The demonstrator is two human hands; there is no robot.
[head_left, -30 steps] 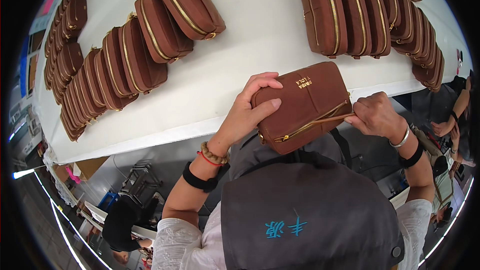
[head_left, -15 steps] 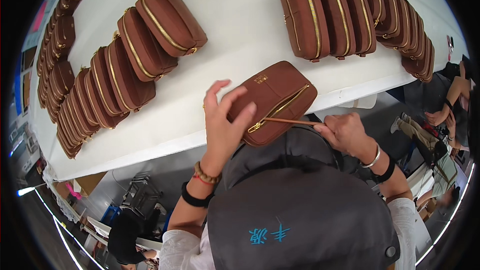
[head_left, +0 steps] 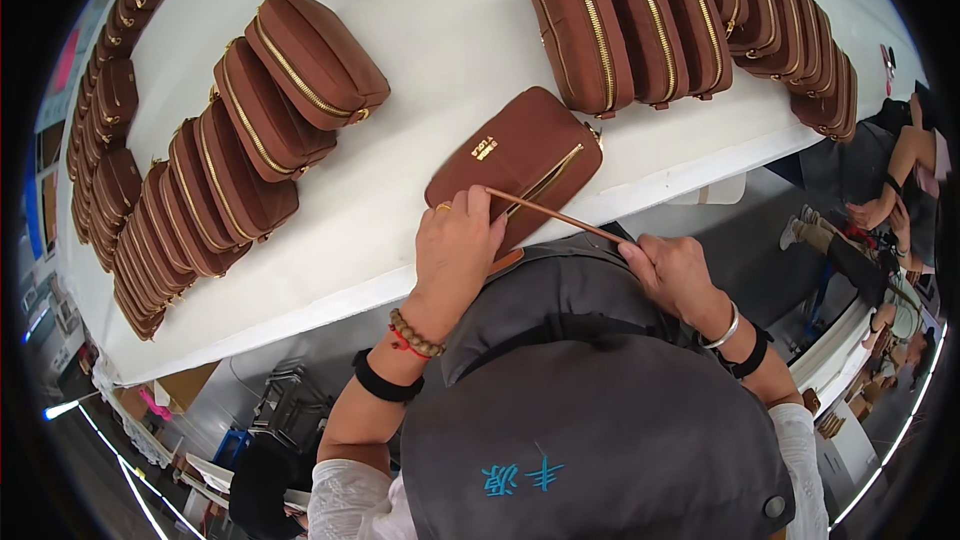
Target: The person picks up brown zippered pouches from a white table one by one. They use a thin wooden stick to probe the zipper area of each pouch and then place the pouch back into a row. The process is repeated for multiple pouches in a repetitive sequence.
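A white table (head_left: 440, 50) fills the upper part of the view. At ten o'clock, rows of brown zip pouches (head_left: 235, 165) stand on edge, leaning one on the next — a further line of them (head_left: 105, 110) follows the far left rim. At one o'clock stands another packed row of pouches (head_left: 690, 20). At three o'clock, beyond the table — another person's arms (head_left: 895, 185). At seven o'clock, cartons and clutter (head_left: 180, 390) under the table edge.
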